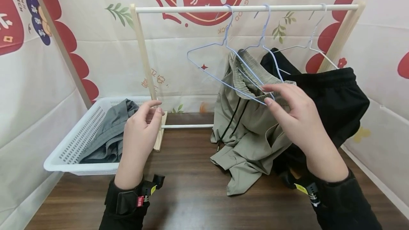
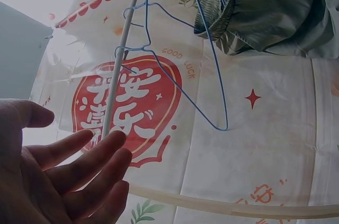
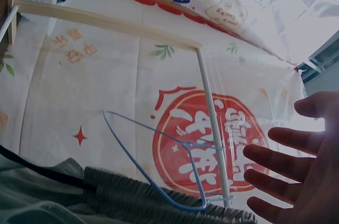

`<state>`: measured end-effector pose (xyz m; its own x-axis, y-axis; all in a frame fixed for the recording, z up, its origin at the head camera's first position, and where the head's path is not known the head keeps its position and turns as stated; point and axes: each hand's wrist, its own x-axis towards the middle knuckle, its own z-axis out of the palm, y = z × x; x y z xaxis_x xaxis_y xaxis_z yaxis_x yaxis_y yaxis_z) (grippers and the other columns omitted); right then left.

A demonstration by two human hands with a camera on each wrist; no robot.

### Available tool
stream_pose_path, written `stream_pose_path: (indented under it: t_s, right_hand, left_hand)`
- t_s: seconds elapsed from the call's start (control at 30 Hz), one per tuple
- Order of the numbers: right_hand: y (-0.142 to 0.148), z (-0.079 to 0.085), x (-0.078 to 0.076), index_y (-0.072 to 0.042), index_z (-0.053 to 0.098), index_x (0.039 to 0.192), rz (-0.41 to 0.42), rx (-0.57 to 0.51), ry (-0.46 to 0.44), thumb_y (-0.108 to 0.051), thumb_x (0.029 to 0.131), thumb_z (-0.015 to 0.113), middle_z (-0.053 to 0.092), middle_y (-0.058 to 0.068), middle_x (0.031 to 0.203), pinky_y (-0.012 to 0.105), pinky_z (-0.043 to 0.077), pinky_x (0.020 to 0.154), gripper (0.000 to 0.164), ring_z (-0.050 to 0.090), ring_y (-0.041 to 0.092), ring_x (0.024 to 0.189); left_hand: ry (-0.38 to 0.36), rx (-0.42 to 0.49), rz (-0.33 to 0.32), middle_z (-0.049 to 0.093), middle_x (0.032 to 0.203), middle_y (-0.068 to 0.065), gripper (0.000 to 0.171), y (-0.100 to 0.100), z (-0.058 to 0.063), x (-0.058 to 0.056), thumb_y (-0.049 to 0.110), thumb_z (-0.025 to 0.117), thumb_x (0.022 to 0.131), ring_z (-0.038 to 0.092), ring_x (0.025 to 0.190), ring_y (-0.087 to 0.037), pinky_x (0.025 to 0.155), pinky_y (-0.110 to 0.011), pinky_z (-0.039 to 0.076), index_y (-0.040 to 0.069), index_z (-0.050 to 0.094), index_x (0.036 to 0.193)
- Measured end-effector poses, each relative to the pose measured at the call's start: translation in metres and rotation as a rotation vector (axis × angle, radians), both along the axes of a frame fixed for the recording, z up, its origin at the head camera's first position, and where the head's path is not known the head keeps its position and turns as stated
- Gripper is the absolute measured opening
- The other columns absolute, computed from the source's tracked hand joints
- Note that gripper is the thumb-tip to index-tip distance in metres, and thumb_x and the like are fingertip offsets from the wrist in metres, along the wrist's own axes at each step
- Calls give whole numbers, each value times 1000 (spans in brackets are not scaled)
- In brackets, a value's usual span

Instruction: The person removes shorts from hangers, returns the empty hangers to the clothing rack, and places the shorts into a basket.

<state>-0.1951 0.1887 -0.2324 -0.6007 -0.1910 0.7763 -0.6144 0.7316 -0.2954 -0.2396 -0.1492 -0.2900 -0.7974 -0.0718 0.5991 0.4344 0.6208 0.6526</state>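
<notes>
Khaki drawstring shorts hang from a rack, their ribbed waistband tilted open and one leg trailing onto the table. A blue wire hanger on the rod has its right part in the waistband opening; its left part sticks out bare. My right hand is by the waistband, thumb and forefinger apart near the hanger's lower wire. The right wrist view shows its fingers spread and holding nothing. Away to the left, my left hand is raised in front of the rack's left post, with loosely bent, empty fingers.
Black shorts hang behind on the right, near a second blue hanger and a white hanger. A white rod tops the wooden rack. A white basket at left holds a grey garment. Printed cloth surrounds the brown table.
</notes>
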Motion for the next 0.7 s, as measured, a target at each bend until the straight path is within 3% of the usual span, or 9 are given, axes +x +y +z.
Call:
stream_pose_path:
  t_s: [0.23, 0.5, 0.6, 0.7]
  right_hand:
    - [8, 5, -6, -4, 65, 122, -77, -42, 39, -7, 95, 59, 65, 11, 118, 19, 32, 95, 29, 50, 20, 112]
    - [14, 7, -17, 1, 68, 115, -215, -127, 197, -16, 93, 56, 66, 18, 114, 39, 35, 99, 29, 52, 34, 110]
    - [16, 7, -22, 2, 67, 115, -273, -125, 186, -19, 94, 55, 66, 20, 111, 43, 35, 100, 32, 52, 36, 108]
    - [17, 8, -28, 2, 66, 117, -324, -110, 118, -21, 95, 55, 64, 21, 113, 48, 35, 101, 33, 51, 38, 109]
  left_hand:
    - [5, -12, -11, 71, 97, -7, 32, -1, 2, -1, 31, 50, 101, 66, 90, -24, 78, -43, 52, 11, 63, 123]
    - [-10, -13, -15, 71, 99, -8, 34, -2, 3, -1, 31, 49, 101, 66, 91, -25, 79, -44, 52, 10, 63, 124]
    - [-12, -8, -18, 72, 98, -7, 33, -3, 3, -1, 31, 49, 101, 66, 90, -24, 78, -44, 52, 10, 63, 124]
    - [-12, -6, -22, 72, 97, -6, 33, -5, 2, -2, 31, 49, 101, 67, 90, -23, 78, -44, 51, 11, 63, 124]
